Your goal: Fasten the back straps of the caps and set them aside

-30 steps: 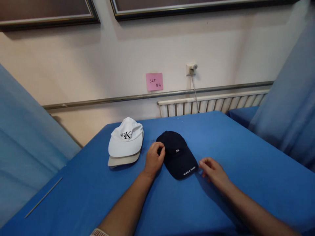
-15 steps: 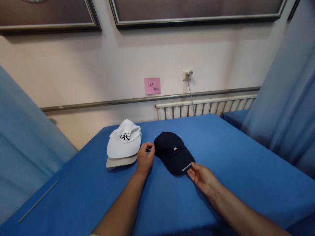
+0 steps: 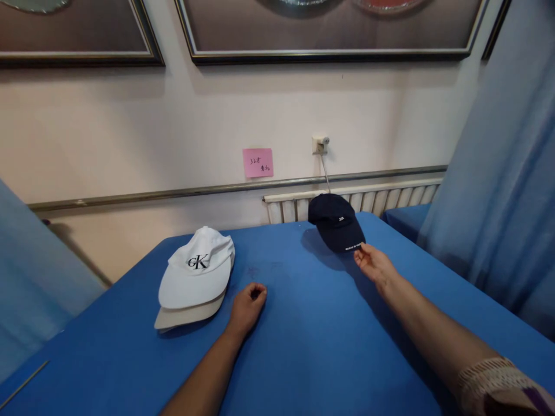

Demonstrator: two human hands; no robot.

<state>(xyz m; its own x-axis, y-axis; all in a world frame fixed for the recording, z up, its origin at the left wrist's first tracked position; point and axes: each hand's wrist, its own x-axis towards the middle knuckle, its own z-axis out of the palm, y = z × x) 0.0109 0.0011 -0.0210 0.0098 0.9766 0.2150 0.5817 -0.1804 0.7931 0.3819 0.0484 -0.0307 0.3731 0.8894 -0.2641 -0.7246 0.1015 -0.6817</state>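
My right hand pinches the brim edge of a navy baseball cap with a small white emblem and white lettering along the brim. The cap hangs above the far part of the table, its shadow falling on the cloth below. My left hand rests near the middle of the table with curled fingers and nothing visible in them. To its left, apart from it, a white baseball cap with black "CK"-like letters sits stacked on a beige cap.
A blue cloth covers the table. One thin stick lies at the left edge. Behind are a radiator, a metal rail, a socket with a cord, and a pink note. Blue curtains hang on both sides.
The navy cap has been lifted off the table and moved away and to the right in my right hand. My left hand has come away from the cap. The view has shifted slightly.
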